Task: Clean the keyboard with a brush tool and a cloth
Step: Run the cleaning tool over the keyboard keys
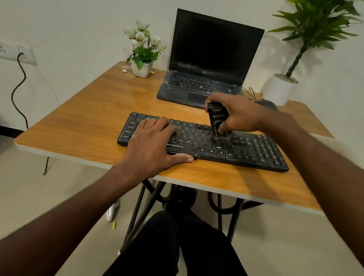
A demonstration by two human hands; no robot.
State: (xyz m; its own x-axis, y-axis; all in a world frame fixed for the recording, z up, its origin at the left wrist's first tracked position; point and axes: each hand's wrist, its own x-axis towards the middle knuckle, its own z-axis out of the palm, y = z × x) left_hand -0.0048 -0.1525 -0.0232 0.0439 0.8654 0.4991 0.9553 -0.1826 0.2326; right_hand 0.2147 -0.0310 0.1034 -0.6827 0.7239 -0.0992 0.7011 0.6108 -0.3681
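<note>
A black full-size keyboard (254,152) lies across the front half of the wooden table (89,121). My left hand (154,143) rests flat on its left keys, fingers straight, with the thumb along the keyboard's front edge. My right hand (236,115) grips a black brush tool (215,118) held upright, its bristle end touching the keys right of the middle. No cloth is in view.
An open black laptop (209,59) stands behind the keyboard. A small white pot of flowers (141,61) sits at the back left, a tall potted plant (283,86) at the back right with a dark mouse (267,103) beside it. A cable (19,90) hangs from a wall socket on the left.
</note>
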